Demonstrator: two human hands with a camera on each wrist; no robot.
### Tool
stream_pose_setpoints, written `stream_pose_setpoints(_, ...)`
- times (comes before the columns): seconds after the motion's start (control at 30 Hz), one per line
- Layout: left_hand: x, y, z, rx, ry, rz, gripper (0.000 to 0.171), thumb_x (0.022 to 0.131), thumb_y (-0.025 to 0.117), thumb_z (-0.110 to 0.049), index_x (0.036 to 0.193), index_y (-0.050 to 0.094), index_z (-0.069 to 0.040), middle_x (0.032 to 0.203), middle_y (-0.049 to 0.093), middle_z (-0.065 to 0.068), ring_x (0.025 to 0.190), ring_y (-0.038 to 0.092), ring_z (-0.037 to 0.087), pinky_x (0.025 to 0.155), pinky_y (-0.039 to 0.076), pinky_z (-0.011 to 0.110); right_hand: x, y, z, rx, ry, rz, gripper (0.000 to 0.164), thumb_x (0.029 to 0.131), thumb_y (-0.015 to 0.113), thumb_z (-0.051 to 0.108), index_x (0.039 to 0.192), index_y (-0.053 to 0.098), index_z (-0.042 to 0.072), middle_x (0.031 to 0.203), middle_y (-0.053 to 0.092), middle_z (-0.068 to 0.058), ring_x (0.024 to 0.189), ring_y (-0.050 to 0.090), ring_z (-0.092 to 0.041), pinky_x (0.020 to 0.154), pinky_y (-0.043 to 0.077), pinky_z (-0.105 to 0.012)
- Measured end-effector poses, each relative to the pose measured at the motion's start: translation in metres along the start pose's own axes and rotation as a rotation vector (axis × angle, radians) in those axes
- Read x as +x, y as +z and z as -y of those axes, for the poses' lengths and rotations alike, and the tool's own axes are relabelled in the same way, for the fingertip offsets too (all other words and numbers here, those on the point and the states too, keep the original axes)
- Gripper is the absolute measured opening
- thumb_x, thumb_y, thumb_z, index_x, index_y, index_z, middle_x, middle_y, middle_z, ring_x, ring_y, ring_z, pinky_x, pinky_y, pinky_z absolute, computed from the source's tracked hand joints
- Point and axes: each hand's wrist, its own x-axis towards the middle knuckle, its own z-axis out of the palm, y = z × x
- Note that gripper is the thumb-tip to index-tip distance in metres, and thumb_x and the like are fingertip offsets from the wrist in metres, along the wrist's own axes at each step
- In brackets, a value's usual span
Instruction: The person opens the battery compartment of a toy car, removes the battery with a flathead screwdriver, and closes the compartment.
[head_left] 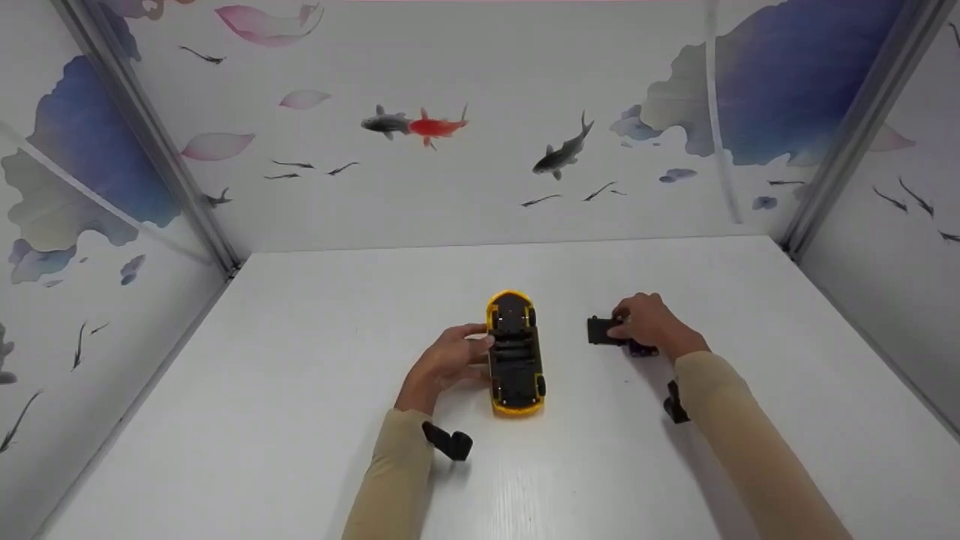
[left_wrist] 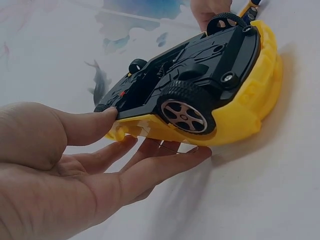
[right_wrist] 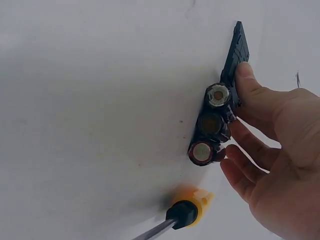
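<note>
The left hand steadies the upturned yellow toy car mid-desk with relaxed fingers, the right hand pinches the batteries beside the black cover; loading them seemingly needs careful alignment next.

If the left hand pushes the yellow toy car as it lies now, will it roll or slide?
The car lies upside down with its wheels in the air, so it would likely slide, not roll. Its curved plastic roof may let it rock or spin. It looks light, since fingers alone steady it.
</note>
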Motion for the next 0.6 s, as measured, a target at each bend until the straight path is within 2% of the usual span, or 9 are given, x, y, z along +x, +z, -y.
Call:
stream_pose_setpoints(0.13, 0.001, 0.0, 0.0, 0.016, -0.013, -0.017, 0.049, 0.093, 0.052, -0.019, 0.139, 0.038, -0.012, 0.126, 0.056, 0.013, 0.113, 0.056, 0.029, 0.082, 0.053, 0.041, 0.001, 0.001, 0.002, 0.107, 0.028, 0.005, 0.046, 0.086, 0.063, 0.023, 0.125, 0.05, 0.002, 0.127, 0.049, -0.02, 0.118, 0.039, -0.035, 0.099, 0.037, -0.051)
stream_pose_setpoints(0.27, 0.0, -0.001, 0.0, 0.022, -0.012, -0.013, 0.048, 0.093, 0.052, -0.02, 0.139, 0.038, -0.012, 0.125, 0.056, 0.012, 0.113, 0.056, 0.028, 0.084, 0.053, 0.041, 0.001, 0.002, 0.002, 0.185, -0.004, -0.045, 0.041, 0.087, 0.062, 0.019, 0.123, 0.05, 0.002, 0.125, 0.051, -0.02, 0.116, 0.046, -0.034, 0.098, 0.039, -0.049)
stream_pose_setpoints(0.4, 0.0, -0.001, -0.001, 0.018, -0.018, -0.011, 0.048, 0.093, 0.052, -0.02, 0.139, 0.039, -0.012, 0.125, 0.056, 0.012, 0.112, 0.056, 0.028, 0.083, 0.053, 0.041, 0.0, 0.002, 0.002, 0.216, -0.049, -0.112, 0.031, 0.089, 0.059, 0.014, 0.118, 0.054, 0.004, 0.117, 0.056, -0.017, 0.109, 0.053, -0.03, 0.091, 0.046, -0.044)
stream_pose_setpoints(0.6, 0.0, 0.0, -0.001, 0.022, -0.011, 0.0, 0.048, 0.093, 0.052, -0.019, 0.139, 0.038, -0.011, 0.124, 0.057, 0.012, 0.11, 0.058, 0.028, 0.081, 0.054, 0.041, -0.002, -0.003, 0.01, 0.304, -0.095, -0.157, 0.023, 0.09, 0.057, 0.012, 0.112, 0.059, 0.006, 0.107, 0.06, -0.013, 0.093, 0.061, -0.025, 0.077, 0.054, -0.037)
